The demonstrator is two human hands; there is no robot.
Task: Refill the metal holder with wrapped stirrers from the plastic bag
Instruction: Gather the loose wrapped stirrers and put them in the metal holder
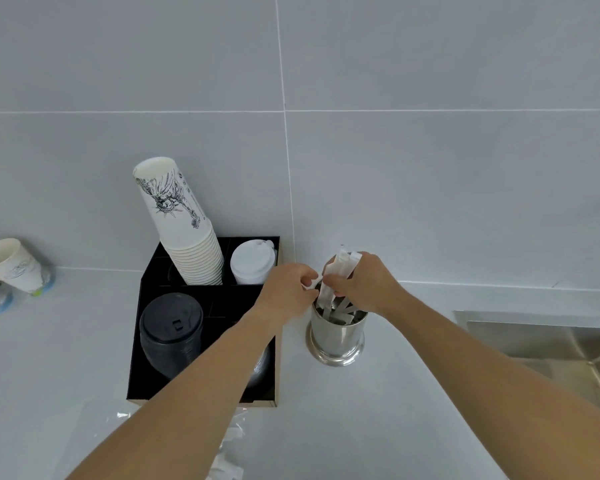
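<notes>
A shiny metal holder [337, 336] stands on the white counter, right of the black organizer. Several white wrapped stirrers [343, 311] lean inside it. My right hand [366, 282] grips a bundle of wrapped stirrers [342, 263] upright, directly above the holder's mouth, their lower ends reaching into it. My left hand [288, 289] pinches the end of one wrapper [311, 283] at the bundle's left side. The clear plastic bag [125, 441] lies on the counter near the bottom edge, partly under my left forearm, with more wrapped stirrers [229, 455] showing in it.
A black organizer [208, 299] holds a tall stack of paper cups [184, 223], white lids [252, 261] and black lids [172, 330]. Tipped paper cups [11, 265] lie at far left. A steel sink [548, 344] sits at right. A tiled wall rises behind.
</notes>
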